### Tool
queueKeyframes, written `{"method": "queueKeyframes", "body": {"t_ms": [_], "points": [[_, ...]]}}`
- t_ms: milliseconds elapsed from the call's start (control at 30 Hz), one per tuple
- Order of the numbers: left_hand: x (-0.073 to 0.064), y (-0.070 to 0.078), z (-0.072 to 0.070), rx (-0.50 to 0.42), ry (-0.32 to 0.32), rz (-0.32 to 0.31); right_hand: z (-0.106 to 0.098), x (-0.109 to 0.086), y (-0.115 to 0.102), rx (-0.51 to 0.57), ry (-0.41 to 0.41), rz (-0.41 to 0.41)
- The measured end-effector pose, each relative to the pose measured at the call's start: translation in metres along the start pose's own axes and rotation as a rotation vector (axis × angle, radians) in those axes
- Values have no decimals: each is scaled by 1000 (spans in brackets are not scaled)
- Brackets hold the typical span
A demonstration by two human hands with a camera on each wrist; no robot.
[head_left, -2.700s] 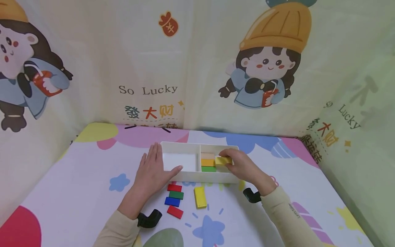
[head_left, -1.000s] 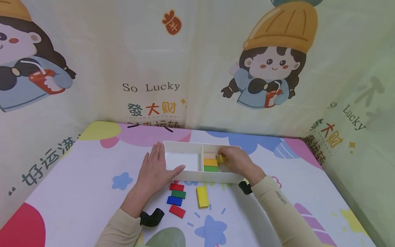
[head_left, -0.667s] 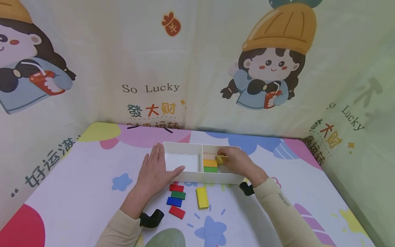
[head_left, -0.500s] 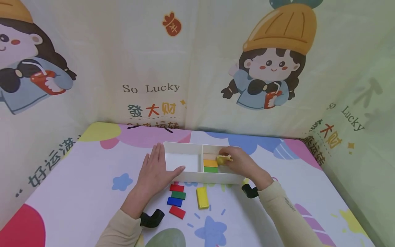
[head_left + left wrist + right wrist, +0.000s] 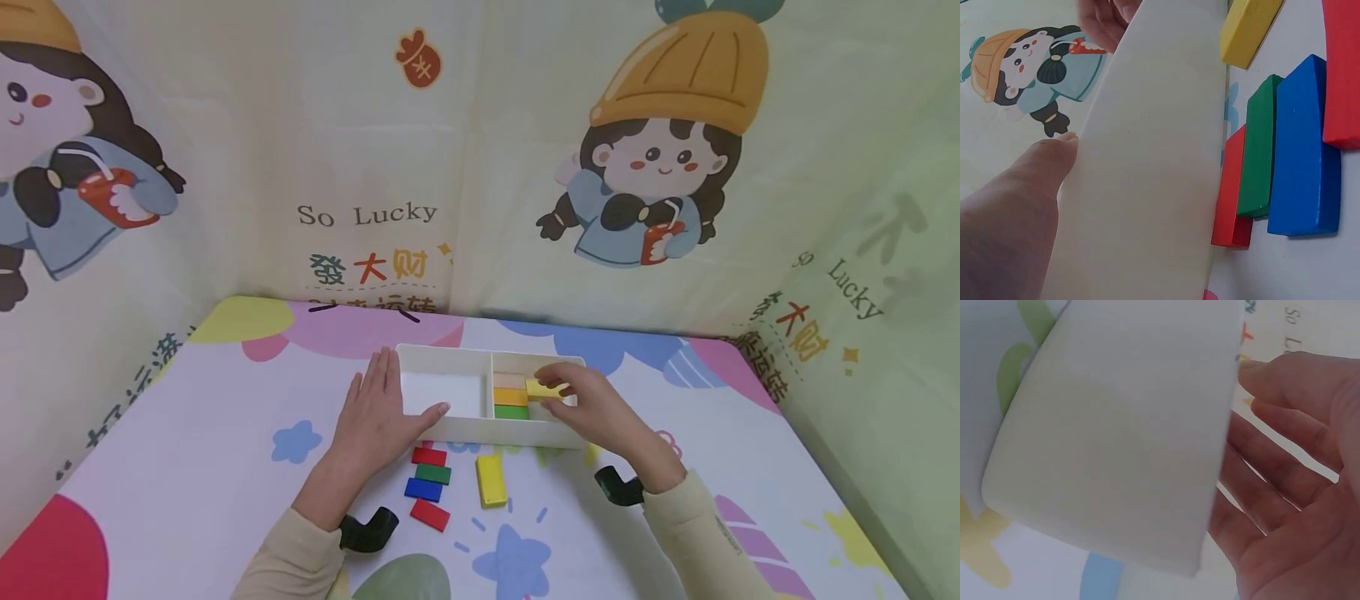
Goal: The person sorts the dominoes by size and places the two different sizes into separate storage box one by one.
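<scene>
In the head view a white two-compartment box (image 5: 480, 429) lies across the table's middle. My left hand (image 5: 371, 425) rests against its left end, fingers straight, thumb over the front edge. My right hand (image 5: 600, 410) is over the right compartment, thumb and fingers apart around a light-yellow block (image 5: 542, 389) that lies inside. In the right wrist view the right hand's fingers (image 5: 1272, 462) are spread loosely behind the box wall. Left of that block lie a pale wooden block (image 5: 510, 380), an orange block (image 5: 511, 397) and a green block (image 5: 512, 412). The left compartment holds nothing visible.
In front of the box lie a red block (image 5: 429, 457), a dark green block (image 5: 433, 474), a blue block (image 5: 423, 489), another red block (image 5: 430, 514) and a bright yellow block (image 5: 491, 481). A printed curtain (image 5: 495, 167) stands behind the table.
The light-yellow block has gone from tilted in the right hand's pinch to lying flat in the right compartment. The right hand's fingers have parted and drawn slightly right. The left hand stays put.
</scene>
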State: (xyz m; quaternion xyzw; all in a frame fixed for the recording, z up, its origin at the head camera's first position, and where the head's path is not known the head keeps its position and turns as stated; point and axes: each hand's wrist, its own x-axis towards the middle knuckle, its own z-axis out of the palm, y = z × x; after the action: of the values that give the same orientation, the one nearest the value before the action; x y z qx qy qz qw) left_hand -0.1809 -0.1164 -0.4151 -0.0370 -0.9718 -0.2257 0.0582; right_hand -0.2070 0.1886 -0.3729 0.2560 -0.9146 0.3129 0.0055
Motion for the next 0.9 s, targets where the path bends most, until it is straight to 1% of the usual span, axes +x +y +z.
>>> {"method": "queueKeyframes", "body": {"t_ms": [300, 533, 667, 767, 833, 900], "points": [[0, 1, 0, -4, -3, 2, -3, -19, -10, 0, 56, -23], [-1, 1, -1, -3, -2, 1, 0, -33, -18, -34, 125, -112], [-1, 1, -2, 2, -6, 4, 5, -42, -23, -27, 153, -171], [0, 1, -3, 5, -3, 4, 10, -48, -28, -13, 160, -207], [0, 1, -4, 2, -3, 1, 14, -52, -31, 4, 152, -203], [0, 1, -4, -1, -7, -1, 18, -56, -34, 16, 133, -178]]}}
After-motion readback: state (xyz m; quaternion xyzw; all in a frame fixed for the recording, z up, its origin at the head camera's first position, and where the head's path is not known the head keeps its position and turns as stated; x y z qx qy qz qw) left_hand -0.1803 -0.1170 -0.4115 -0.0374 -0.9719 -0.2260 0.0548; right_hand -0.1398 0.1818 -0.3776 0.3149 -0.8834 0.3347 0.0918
